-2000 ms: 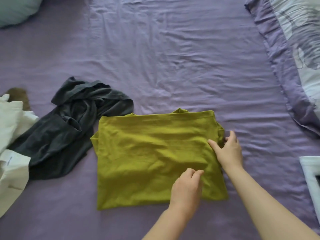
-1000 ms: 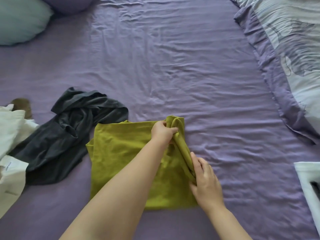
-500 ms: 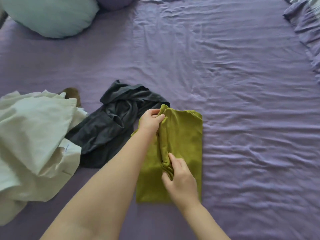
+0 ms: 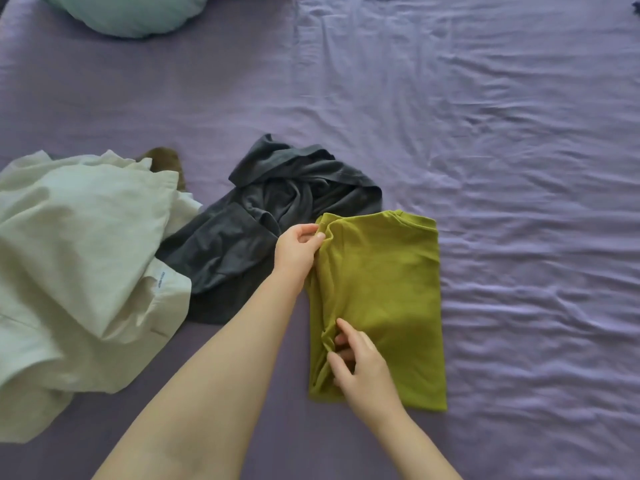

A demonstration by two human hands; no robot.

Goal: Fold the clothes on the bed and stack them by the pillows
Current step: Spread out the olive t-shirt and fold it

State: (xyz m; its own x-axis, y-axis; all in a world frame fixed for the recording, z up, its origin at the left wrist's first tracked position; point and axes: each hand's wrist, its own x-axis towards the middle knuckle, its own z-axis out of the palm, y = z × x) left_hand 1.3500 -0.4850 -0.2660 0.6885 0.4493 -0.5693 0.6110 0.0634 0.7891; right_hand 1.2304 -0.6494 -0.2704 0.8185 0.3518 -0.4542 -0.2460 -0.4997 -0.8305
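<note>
An olive-green garment (image 4: pixel 384 299) lies folded into a narrow upright rectangle on the purple sheet (image 4: pixel 485 133). My left hand (image 4: pixel 298 251) pinches its top left corner. My right hand (image 4: pixel 356 362) grips the folded left edge lower down, fingers tucked into the cloth. A crumpled dark grey garment (image 4: pixel 263 223) lies just left of the green one, touching it. Further left a cream-white shirt (image 4: pixel 79 271) lies in a loose heap. A pale teal pillow (image 4: pixel 131 12) sits at the top left.
A small brown piece of cloth (image 4: pixel 169 161) peeks out behind the white shirt. The purple sheet stretches wrinkled to the right and toward the pillow.
The green garment's right half was folded over to the left, making it narrow. Both hands have now laid that edge down flat. The view has shifted left, showing more of the white shirt.
</note>
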